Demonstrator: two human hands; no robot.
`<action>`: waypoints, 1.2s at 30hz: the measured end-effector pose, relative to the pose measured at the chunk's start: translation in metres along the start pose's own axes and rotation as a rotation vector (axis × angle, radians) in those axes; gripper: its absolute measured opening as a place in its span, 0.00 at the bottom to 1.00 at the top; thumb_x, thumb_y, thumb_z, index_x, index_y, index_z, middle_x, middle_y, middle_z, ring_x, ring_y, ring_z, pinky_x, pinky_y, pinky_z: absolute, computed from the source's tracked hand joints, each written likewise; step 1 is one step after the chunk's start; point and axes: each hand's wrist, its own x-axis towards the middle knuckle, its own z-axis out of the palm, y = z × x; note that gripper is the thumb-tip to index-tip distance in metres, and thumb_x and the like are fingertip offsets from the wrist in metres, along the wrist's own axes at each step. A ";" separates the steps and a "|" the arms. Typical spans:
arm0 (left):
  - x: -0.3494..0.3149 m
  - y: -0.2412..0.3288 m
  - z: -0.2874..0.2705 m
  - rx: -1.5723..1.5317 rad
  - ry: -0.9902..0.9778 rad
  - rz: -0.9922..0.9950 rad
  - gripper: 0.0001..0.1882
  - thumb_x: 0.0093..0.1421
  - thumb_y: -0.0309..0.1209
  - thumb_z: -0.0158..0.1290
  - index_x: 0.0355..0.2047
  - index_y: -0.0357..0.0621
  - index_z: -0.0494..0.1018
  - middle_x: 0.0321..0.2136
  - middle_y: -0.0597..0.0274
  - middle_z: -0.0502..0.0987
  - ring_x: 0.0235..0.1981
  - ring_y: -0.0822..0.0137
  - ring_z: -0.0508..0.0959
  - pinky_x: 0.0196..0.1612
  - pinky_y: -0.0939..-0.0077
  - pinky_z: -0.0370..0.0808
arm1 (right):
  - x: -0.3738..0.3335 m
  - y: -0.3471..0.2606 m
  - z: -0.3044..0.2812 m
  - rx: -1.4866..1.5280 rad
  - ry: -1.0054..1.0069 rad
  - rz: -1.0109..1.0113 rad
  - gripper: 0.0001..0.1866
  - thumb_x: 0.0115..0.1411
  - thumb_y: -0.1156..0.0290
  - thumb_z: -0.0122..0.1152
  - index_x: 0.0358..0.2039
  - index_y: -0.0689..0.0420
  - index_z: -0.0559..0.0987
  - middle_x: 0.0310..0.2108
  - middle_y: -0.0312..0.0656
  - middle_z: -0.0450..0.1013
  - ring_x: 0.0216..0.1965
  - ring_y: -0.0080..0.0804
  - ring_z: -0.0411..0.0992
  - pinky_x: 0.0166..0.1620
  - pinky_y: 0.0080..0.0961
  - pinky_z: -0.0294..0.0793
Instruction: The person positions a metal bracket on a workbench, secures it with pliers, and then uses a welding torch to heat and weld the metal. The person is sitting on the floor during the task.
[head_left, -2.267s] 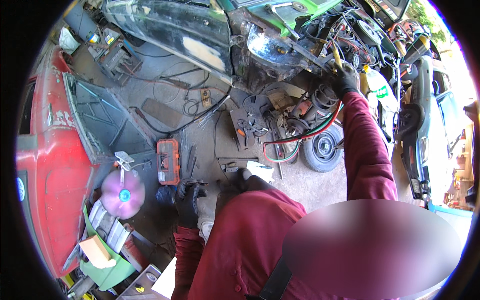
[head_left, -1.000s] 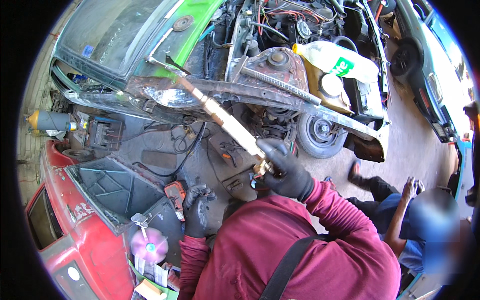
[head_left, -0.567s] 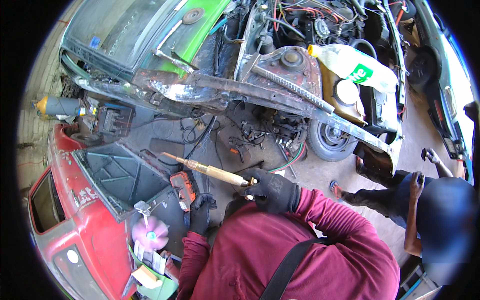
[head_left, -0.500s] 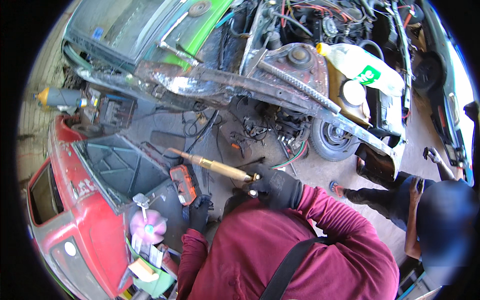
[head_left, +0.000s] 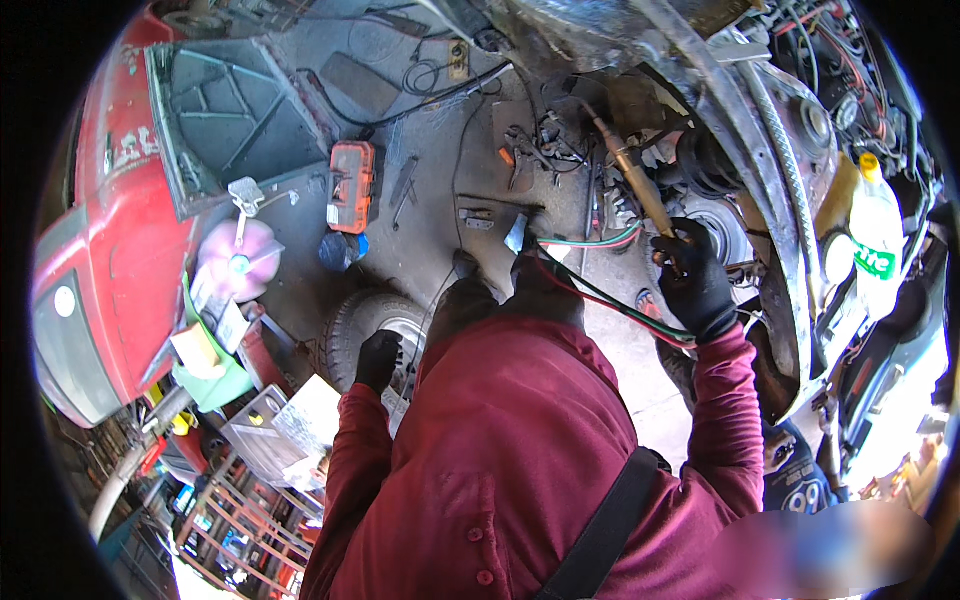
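My right hand (head_left: pixel 692 275), in a black glove, is closed around the handle of a brass gas torch (head_left: pixel 640 185). The torch's thin tip points up and away, towards the underside of the car body. Red and green hoses (head_left: pixel 610 303) loop past my legs and reach my right wrist; where they join the torch is hidden. My left hand (head_left: pixel 378 360), also gloved in black, hangs low at my left side over a loose wheel (head_left: pixel 345 322). Its dark fingers cannot be made out.
A rusty car body (head_left: pixel 715 110) with a plastic bottle (head_left: pixel 875 225) on it stands at the right. An orange toolbox (head_left: pixel 351 188), cables and pliers (head_left: pixel 518 160) lie on the floor. Left are a red car (head_left: pixel 110 270) and a fan (head_left: pixel 240 258). Another person (head_left: pixel 800 470) is at lower right.
My view has swung down and to the right. The torch, earlier pointing left across my body, now points up at the right. My left hand has moved back from beside the toolbox.
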 end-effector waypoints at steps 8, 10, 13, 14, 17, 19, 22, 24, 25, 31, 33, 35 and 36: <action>-0.007 0.020 0.048 -0.173 -0.146 0.047 0.16 0.68 0.35 0.54 0.51 0.37 0.76 0.41 0.61 0.81 0.38 0.68 0.80 0.46 0.71 0.79 | 0.009 0.003 -0.019 -0.107 -0.227 0.005 0.17 0.52 0.72 0.74 0.44 0.55 0.84 0.57 0.52 0.69 0.48 0.50 0.78 0.53 0.39 0.79; -0.006 0.030 0.055 -0.188 -0.168 0.060 0.21 0.70 0.34 0.56 0.58 0.35 0.72 0.47 0.57 0.80 0.45 0.66 0.81 0.51 0.70 0.79 | 0.004 -0.004 -0.021 -0.151 -0.268 -0.029 0.17 0.52 0.73 0.74 0.43 0.55 0.84 0.56 0.52 0.70 0.46 0.49 0.79 0.51 0.37 0.79; -0.009 0.046 0.071 -0.475 -0.166 0.036 0.23 0.71 0.32 0.57 0.61 0.35 0.69 0.49 0.54 0.80 0.50 0.64 0.82 0.54 0.67 0.80 | -0.010 -0.019 -0.017 -0.237 -0.348 0.004 0.16 0.51 0.73 0.74 0.43 0.54 0.84 0.55 0.51 0.71 0.45 0.49 0.79 0.50 0.37 0.80; -0.010 0.051 0.074 -0.590 -0.135 0.046 0.23 0.71 0.32 0.57 0.62 0.35 0.68 0.50 0.53 0.79 0.51 0.63 0.81 0.54 0.65 0.80 | -0.018 -0.025 -0.012 -0.250 -0.383 0.041 0.17 0.51 0.73 0.74 0.43 0.54 0.84 0.54 0.51 0.72 0.46 0.49 0.79 0.50 0.38 0.80; -0.018 0.057 0.070 -0.812 -0.158 0.059 0.22 0.72 0.32 0.56 0.62 0.35 0.68 0.51 0.53 0.79 0.53 0.62 0.81 0.55 0.63 0.81 | -0.054 -0.042 0.004 -0.295 -0.438 -0.018 0.17 0.51 0.71 0.74 0.42 0.54 0.84 0.54 0.51 0.72 0.47 0.51 0.79 0.48 0.41 0.81; -0.020 0.056 0.063 -0.890 -0.203 0.138 0.20 0.73 0.31 0.54 0.61 0.36 0.69 0.51 0.51 0.79 0.49 0.61 0.83 0.52 0.64 0.82 | -0.086 -0.051 0.019 -0.295 -0.461 0.087 0.14 0.52 0.69 0.73 0.41 0.52 0.85 0.51 0.49 0.73 0.49 0.51 0.77 0.49 0.42 0.80; -0.021 0.052 0.049 -0.755 -0.223 0.163 0.19 0.73 0.31 0.53 0.60 0.36 0.69 0.52 0.49 0.79 0.43 0.61 0.85 0.48 0.65 0.83 | -0.136 -0.058 0.044 -0.269 -0.493 0.070 0.14 0.53 0.70 0.72 0.41 0.55 0.84 0.50 0.53 0.72 0.49 0.53 0.76 0.50 0.43 0.79; -0.024 0.050 0.049 -0.815 -0.210 0.201 0.18 0.73 0.31 0.52 0.60 0.36 0.69 0.51 0.50 0.79 0.39 0.61 0.85 0.46 0.64 0.83 | -0.175 -0.061 0.058 -0.120 -0.429 0.182 0.13 0.54 0.68 0.70 0.41 0.54 0.84 0.47 0.54 0.74 0.48 0.54 0.75 0.50 0.43 0.78; -0.025 0.049 0.049 -0.820 -0.214 0.236 0.18 0.73 0.32 0.52 0.60 0.36 0.69 0.51 0.51 0.79 0.40 0.60 0.85 0.47 0.63 0.83 | -0.188 -0.058 0.063 -0.184 -0.499 0.269 0.13 0.55 0.68 0.70 0.41 0.53 0.84 0.50 0.54 0.73 0.50 0.54 0.75 0.52 0.43 0.78; -0.030 0.054 0.055 -0.816 -0.244 0.322 0.17 0.76 0.32 0.48 0.60 0.36 0.70 0.52 0.49 0.78 0.46 0.59 0.84 0.52 0.63 0.82 | -0.246 -0.022 0.094 -0.202 -0.491 0.326 0.17 0.51 0.68 0.73 0.44 0.51 0.84 0.57 0.52 0.72 0.56 0.54 0.73 0.58 0.43 0.76; -0.024 0.050 0.063 -0.772 -0.214 0.340 0.17 0.76 0.32 0.47 0.60 0.35 0.70 0.51 0.49 0.78 0.48 0.60 0.84 0.54 0.65 0.82 | -0.252 -0.003 0.100 -0.296 -0.570 0.363 0.19 0.50 0.68 0.74 0.45 0.52 0.84 0.55 0.51 0.72 0.56 0.53 0.73 0.57 0.43 0.76; -0.011 0.035 0.079 -0.748 -0.178 0.388 0.17 0.77 0.32 0.47 0.58 0.34 0.71 0.52 0.51 0.78 0.49 0.61 0.83 0.56 0.65 0.80 | -0.254 0.016 0.110 -0.254 -0.525 0.359 0.20 0.50 0.67 0.75 0.45 0.51 0.84 0.53 0.51 0.73 0.54 0.52 0.73 0.55 0.44 0.76; -0.002 0.024 0.089 -0.627 -0.162 0.353 0.17 0.76 0.32 0.47 0.58 0.34 0.72 0.53 0.52 0.78 0.50 0.61 0.83 0.57 0.65 0.80 | -0.252 0.025 0.114 -0.246 -0.500 0.332 0.20 0.50 0.67 0.75 0.46 0.51 0.84 0.51 0.50 0.73 0.53 0.52 0.73 0.55 0.44 0.76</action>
